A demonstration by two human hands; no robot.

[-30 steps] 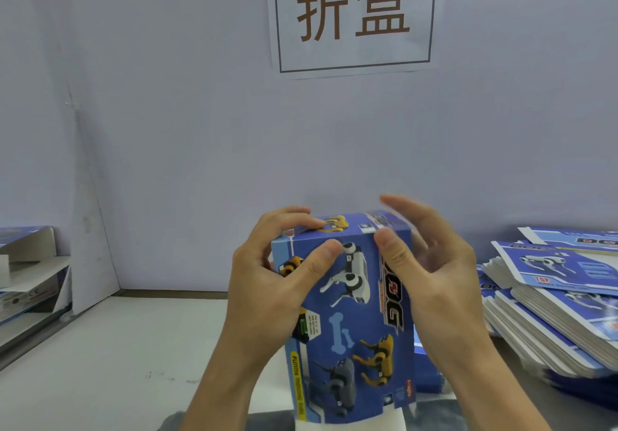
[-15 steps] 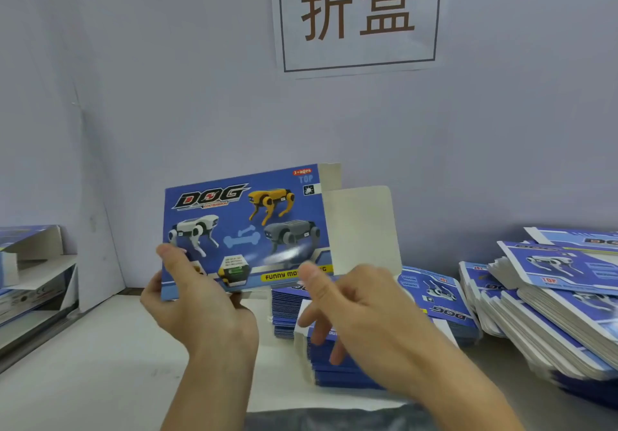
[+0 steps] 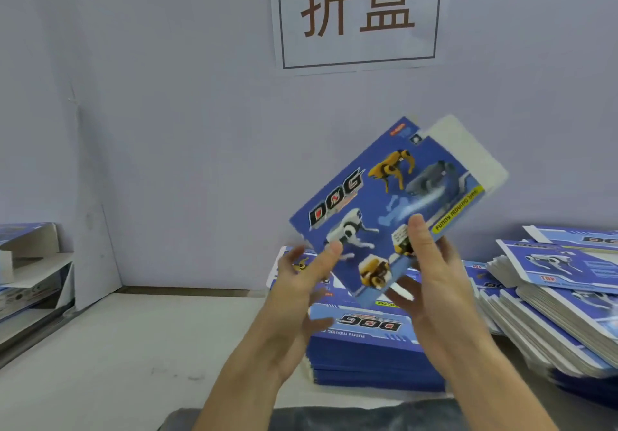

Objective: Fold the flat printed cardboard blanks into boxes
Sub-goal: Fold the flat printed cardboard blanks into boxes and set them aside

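Pale wall (image 3: 167,129) ahead of me, carrying a white paper sign (image 3: 357,12) with two brown characters in a dark frame. Below it, a light table (image 3: 133,347). On the table: one stack of flat blue blanks (image 3: 364,347) directly before me, a larger fanned pile (image 3: 551,297) at the right, and partly folded boxes (image 3: 26,263) at the far left edge. Held above the middle stack, tilted up toward the right: one blue box blank (image 3: 384,210) printed with robot dogs and "DOG", a white flap (image 3: 468,156) at its upper end. My right hand (image 3: 431,283) pinches its lower edge, thumb on the printed face. My left hand (image 3: 297,300) is spread, thumb tip touching the blank's lower left corner; I cannot tell whether its fingers bear on the back.
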